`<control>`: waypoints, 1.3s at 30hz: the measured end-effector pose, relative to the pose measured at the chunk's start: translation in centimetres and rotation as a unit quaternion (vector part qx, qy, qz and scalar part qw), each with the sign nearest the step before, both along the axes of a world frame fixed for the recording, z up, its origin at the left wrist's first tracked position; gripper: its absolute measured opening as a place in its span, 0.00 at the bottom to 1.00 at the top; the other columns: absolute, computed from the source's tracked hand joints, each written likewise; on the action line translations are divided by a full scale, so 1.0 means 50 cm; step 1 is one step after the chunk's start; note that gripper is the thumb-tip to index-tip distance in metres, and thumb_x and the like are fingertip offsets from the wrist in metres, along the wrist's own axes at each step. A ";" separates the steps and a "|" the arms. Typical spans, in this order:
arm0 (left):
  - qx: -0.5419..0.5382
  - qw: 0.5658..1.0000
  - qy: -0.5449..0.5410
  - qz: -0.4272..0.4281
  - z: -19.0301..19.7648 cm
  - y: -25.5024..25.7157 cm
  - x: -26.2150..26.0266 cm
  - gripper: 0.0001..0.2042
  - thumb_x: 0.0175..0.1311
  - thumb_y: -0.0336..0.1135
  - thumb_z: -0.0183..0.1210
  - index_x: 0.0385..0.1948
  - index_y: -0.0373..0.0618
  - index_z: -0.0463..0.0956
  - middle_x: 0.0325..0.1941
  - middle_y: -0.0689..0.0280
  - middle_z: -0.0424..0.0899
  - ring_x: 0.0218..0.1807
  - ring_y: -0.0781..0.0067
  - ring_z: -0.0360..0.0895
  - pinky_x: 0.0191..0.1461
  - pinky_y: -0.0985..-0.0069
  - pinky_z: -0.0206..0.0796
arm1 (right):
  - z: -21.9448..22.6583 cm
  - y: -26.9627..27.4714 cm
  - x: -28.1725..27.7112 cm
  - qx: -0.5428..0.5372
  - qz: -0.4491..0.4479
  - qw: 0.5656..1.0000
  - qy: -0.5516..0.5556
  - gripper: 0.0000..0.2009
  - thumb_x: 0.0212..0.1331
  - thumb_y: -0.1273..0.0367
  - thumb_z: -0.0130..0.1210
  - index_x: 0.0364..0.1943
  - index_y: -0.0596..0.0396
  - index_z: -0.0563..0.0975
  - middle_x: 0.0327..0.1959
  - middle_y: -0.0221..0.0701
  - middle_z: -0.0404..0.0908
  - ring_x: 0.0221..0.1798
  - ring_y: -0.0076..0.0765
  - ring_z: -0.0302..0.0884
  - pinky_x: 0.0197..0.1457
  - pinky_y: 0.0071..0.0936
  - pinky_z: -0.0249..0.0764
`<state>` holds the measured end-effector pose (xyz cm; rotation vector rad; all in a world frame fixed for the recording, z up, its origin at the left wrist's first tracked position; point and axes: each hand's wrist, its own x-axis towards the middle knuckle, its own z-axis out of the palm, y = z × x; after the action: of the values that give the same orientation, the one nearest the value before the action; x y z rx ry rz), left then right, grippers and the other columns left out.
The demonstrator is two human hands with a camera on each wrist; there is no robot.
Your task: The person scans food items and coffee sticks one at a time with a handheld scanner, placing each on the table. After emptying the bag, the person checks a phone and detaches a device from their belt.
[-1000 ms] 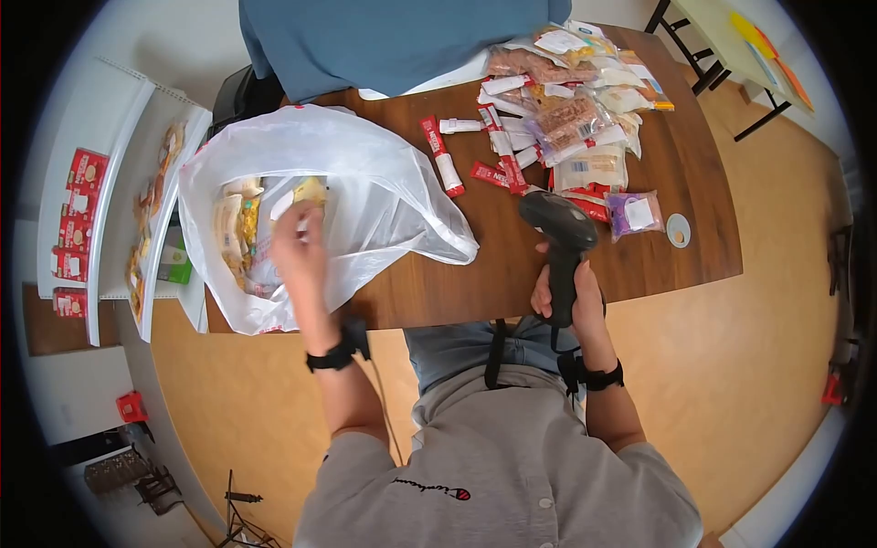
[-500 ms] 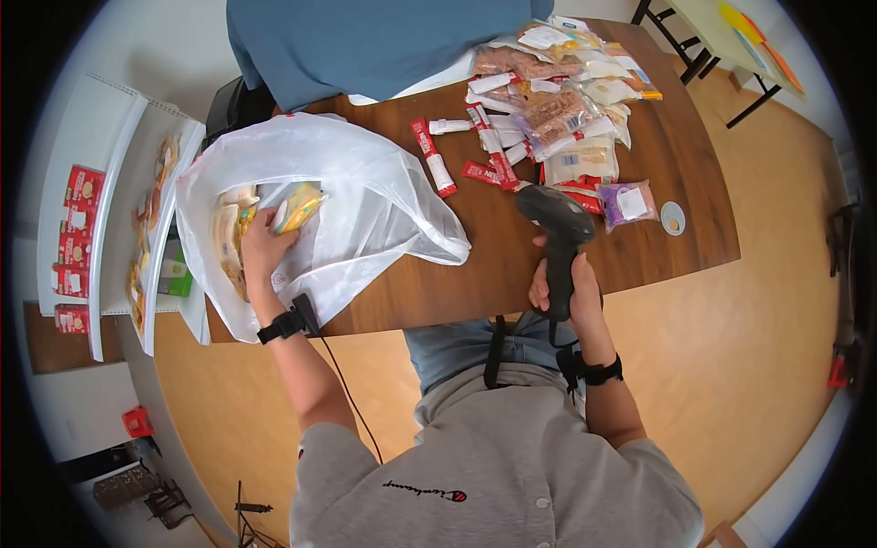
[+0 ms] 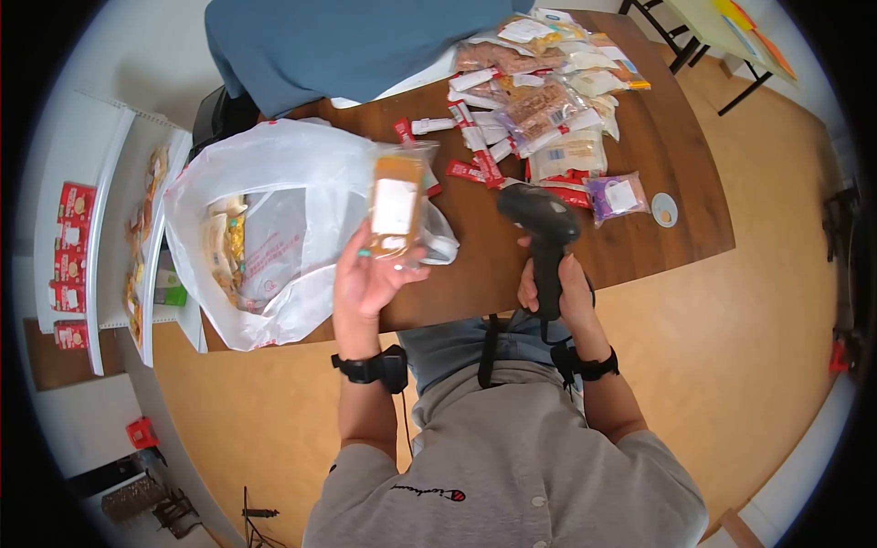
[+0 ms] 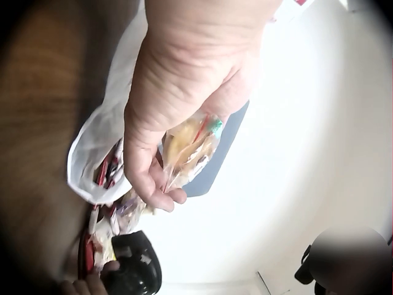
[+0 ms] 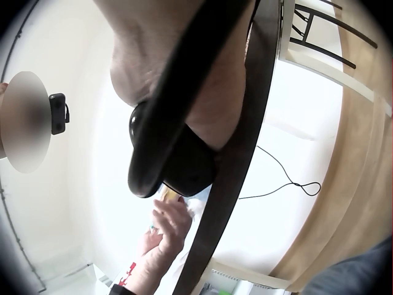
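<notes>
My left hand (image 3: 365, 285) grips a clear plastic packet (image 3: 408, 183) by its lower end, palm up, in front of the white bag's right side. The packet has a brownish-orange filling and a white label facing up; in the left wrist view the fingers curl round the same packet (image 4: 183, 150). In my right hand (image 3: 575, 297) is a black handheld barcode scanner (image 3: 548, 219), held by its handle over the table's front edge. Its head tilts up and left, toward the packet. In the right wrist view the scanner (image 5: 184, 163) partly hides the left hand.
A white plastic bag (image 3: 311, 146) lies gaping on the left, with several yellow packets (image 3: 226, 251) inside. Across the wooden table (image 3: 676, 137), snack packets (image 3: 548, 110) and red coffee sticks (image 3: 480, 146) form a heap. A purple packet (image 3: 617, 196) and a round sticker (image 3: 664, 210) lie right.
My left hand has come out of the white bag with the packet, moving right and turning palm up. The right hand keeps its grip on the scanner, nearly still.
</notes>
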<state>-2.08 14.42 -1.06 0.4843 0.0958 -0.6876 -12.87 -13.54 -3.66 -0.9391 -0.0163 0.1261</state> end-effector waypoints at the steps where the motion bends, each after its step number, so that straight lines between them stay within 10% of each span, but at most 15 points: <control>1: 0.010 1.000 0.015 -0.018 -0.003 -0.030 0.012 0.24 0.73 0.48 0.48 0.62 0.40 0.66 0.53 0.48 0.79 0.46 0.46 0.81 0.44 0.53 0.75 | 0.001 0.000 -0.002 -0.004 0.008 1.000 -0.015 0.37 0.68 0.40 0.38 0.64 0.62 0.62 0.23 0.33 0.71 0.23 0.26 0.70 0.29 0.24 0.68; 8: 0.178 0.979 -0.087 -0.040 -0.027 -0.082 0.067 0.25 0.72 0.48 0.49 0.59 0.34 0.66 0.50 0.52 0.81 0.39 0.55 0.81 0.38 0.73 0.72 | 0.001 -0.012 -0.015 -0.032 0.044 0.998 -0.036 0.38 0.66 0.39 0.41 0.64 0.61 0.63 0.25 0.32 0.74 0.23 0.22 0.69 0.28 0.20 0.68; 25: 0.165 0.980 -0.108 0.011 -0.049 -0.076 0.043 0.26 0.75 0.50 0.44 0.58 0.33 0.66 0.46 0.49 0.81 0.36 0.57 0.82 0.36 0.74 0.75 | 0.012 -0.013 0.004 -0.020 0.055 0.998 0.004 0.33 0.70 0.42 0.39 0.63 0.57 0.64 0.25 0.31 0.74 0.22 0.22 0.70 0.28 0.21 0.69; 30: 0.268 0.913 -0.231 0.204 0.055 -0.135 0.063 0.21 0.75 0.42 0.49 0.61 0.37 0.64 0.56 0.55 0.77 0.52 0.58 0.81 0.63 0.62 0.68 | 0.004 -0.007 0.001 -0.004 0.059 0.998 0.013 0.34 0.69 0.41 0.39 0.64 0.58 0.63 0.25 0.32 0.73 0.22 0.24 0.70 0.28 0.22 0.69; 35: 0.475 0.757 -0.410 0.183 0.054 -0.169 0.120 0.24 0.72 0.38 0.55 0.64 0.35 0.63 0.63 0.58 0.73 0.62 0.72 0.71 0.66 0.73 0.60 | 0.001 0.000 0.002 -0.002 0.017 1.000 0.002 0.36 0.69 0.40 0.39 0.63 0.61 0.63 0.24 0.32 0.72 0.22 0.25 0.70 0.28 0.23 0.69; 39: 0.446 0.768 -0.395 0.234 0.062 -0.124 0.089 0.19 0.65 0.36 0.63 0.55 0.39 0.76 0.53 0.57 0.82 0.52 0.73 0.78 0.54 0.75 0.70 | 0.009 0.006 0.001 0.001 -0.002 1.000 -0.005 0.37 0.68 0.40 0.40 0.63 0.63 0.62 0.23 0.32 0.72 0.21 0.26 0.70 0.27 0.24 0.68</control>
<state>2.35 8.20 2.02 1.5821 -0.2701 0.1585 -12.80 -13.26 -3.22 -0.9381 -0.0242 0.1185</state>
